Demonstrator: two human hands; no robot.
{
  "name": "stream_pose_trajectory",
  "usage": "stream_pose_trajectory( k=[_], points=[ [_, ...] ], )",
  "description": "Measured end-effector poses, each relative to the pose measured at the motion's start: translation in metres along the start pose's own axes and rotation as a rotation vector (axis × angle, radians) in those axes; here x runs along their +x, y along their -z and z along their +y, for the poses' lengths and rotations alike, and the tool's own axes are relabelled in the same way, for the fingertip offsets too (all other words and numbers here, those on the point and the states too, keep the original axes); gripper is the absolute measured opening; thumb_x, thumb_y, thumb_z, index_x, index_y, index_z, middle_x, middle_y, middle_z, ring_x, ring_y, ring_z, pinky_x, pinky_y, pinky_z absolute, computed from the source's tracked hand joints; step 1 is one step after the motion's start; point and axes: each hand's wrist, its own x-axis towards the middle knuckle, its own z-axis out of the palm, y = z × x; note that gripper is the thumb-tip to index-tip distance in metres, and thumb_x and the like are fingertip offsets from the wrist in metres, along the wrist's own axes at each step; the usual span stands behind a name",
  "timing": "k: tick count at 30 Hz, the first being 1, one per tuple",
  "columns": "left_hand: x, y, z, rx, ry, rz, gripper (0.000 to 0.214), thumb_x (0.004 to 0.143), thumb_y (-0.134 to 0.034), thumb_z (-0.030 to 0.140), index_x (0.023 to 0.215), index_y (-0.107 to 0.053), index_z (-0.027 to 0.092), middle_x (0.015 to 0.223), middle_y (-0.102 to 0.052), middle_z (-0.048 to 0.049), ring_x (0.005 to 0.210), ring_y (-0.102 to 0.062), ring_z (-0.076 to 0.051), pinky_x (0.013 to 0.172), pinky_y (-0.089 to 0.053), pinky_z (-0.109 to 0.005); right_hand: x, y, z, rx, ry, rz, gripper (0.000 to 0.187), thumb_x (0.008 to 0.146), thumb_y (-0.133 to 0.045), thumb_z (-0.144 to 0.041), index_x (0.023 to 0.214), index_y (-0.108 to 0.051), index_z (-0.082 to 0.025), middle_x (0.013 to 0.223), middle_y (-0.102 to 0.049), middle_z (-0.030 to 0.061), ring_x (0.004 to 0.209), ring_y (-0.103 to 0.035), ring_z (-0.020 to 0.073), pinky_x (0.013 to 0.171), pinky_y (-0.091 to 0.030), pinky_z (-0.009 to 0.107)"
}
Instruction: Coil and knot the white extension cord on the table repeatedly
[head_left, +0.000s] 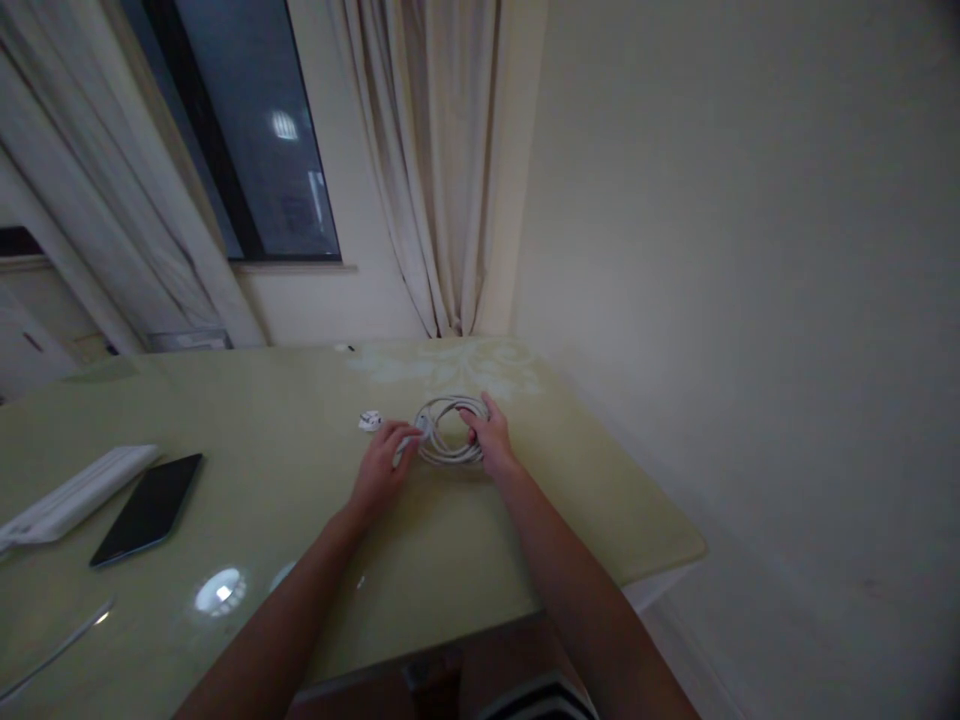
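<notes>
A coiled light-grey cable [452,458] rests at the table's far middle, wound in several loops. My right hand [491,437] grips the right side of the coil, thumb and fingers closed around the loops. At the coil's left side, my left hand [390,450] has its fingers bent against the cable, closed on a section near its end. The fingertips partly hide what they hold there. Just beyond my left hand lies a small white crumpled piece [370,421] with dark marks.
On the left of the glossy greenish table [300,400] lie a black tablet or phone [150,508], a long white power-strip-like object [90,492] and a thin white cable [56,652]. A wall [735,300] borders the right; curtains [427,150] and a window [255,120] stand behind.
</notes>
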Motion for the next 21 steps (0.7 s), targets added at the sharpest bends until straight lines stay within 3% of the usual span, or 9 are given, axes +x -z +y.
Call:
stream_pose_trajectory(
  k=[2,5,7,9,12,15,18,21],
  points=[
    [0.002,0.003,-0.011,0.078,0.184,0.111,0.033,0.101,-0.040,0.039,0.099,-0.066,0.018,0.102,-0.067,-0.0122,0.100,-0.063,-0.025,0.095,-0.052,-0.041,-0.002,-0.002,-0.004,-0.015,0.060,-0.010,0.102,0.070,-0.082,-0.033,0.157,-0.033,-0.013,0.061,-0.053,-0.0100,0.042,-0.042,0.0077,0.040,-0.034,0.019],
    [0.001,0.002,-0.027,0.201,0.398,0.129,0.034,0.099,-0.042,0.040,0.105,-0.063,0.015,0.108,-0.069,-0.0171,0.107,-0.064,-0.031,0.101,-0.048,-0.049,-0.007,-0.004,-0.009,0.008,0.120,-0.095,0.098,0.068,-0.085,-0.042,0.151,-0.042,-0.013,0.066,-0.057,-0.0083,0.042,-0.039,0.0050,0.038,-0.031,0.018],
    [0.001,0.000,-0.033,0.139,0.511,0.101,0.038,0.097,-0.044,0.044,0.114,-0.061,0.014,0.116,-0.070,-0.0190,0.111,-0.065,-0.032,0.104,-0.046,-0.052,-0.011,-0.006,-0.012,0.018,0.149,-0.174,0.087,0.068,-0.084,-0.047,0.142,-0.051,-0.016,0.074,-0.063,-0.0058,0.042,-0.037,0.0035,0.038,-0.030,0.018],
    [0.001,-0.003,-0.035,-0.068,0.577,0.089,0.044,0.097,-0.045,0.049,0.120,-0.059,0.014,0.121,-0.070,-0.0182,0.112,-0.066,-0.030,0.103,-0.048,-0.049,-0.014,-0.007,-0.013,0.023,0.162,-0.228,0.081,0.068,-0.083,-0.048,0.138,-0.055,-0.018,0.080,-0.067,-0.0041,0.041,-0.037,0.0030,0.038,-0.030,0.018],
    [0.005,-0.004,-0.031,-0.409,0.573,0.125,0.058,0.093,-0.051,0.059,0.129,-0.056,0.014,0.124,-0.070,-0.0169,0.112,-0.068,-0.027,0.098,-0.053,-0.043,-0.017,-0.008,-0.014,0.029,0.164,-0.258,0.079,0.070,-0.082,-0.048,0.138,-0.055,-0.019,0.078,-0.067,-0.0042,0.042,-0.039,0.0038,0.038,-0.031,0.017],
    [0.008,-0.002,-0.025,-0.556,0.500,0.176,0.064,0.091,-0.052,0.065,0.132,-0.057,0.015,0.127,-0.069,-0.0156,0.113,-0.067,-0.025,0.099,-0.053,-0.042,-0.018,-0.010,-0.011,0.022,0.166,-0.244,0.076,0.072,-0.081,-0.048,0.136,-0.055,-0.017,0.070,-0.062,-0.0064,0.043,-0.041,0.0048,0.038,-0.031,0.017],
    [0.008,0.002,-0.021,-0.519,0.401,0.198,0.066,0.088,-0.061,0.059,0.137,-0.056,0.016,0.128,-0.069,-0.0149,0.111,-0.068,-0.024,0.098,-0.053,-0.040,-0.019,-0.012,-0.008,0.008,0.177,-0.213,0.074,0.073,-0.081,-0.047,0.135,-0.056,-0.016,0.068,-0.057,-0.0078,0.044,-0.042,0.0049,0.040,-0.033,0.017],
    [0.007,0.006,-0.018,-0.321,0.305,0.169,0.061,0.088,-0.064,0.048,0.139,-0.055,0.016,0.124,-0.071,-0.0139,0.107,-0.068,-0.023,0.097,-0.053,-0.040,-0.020,-0.015,-0.004,0.002,0.198,-0.198,0.075,0.072,-0.081,-0.045,0.136,-0.055,-0.016,0.072,-0.057,-0.0069,0.047,-0.043,0.0048,0.043,-0.036,0.017]
  ],
)
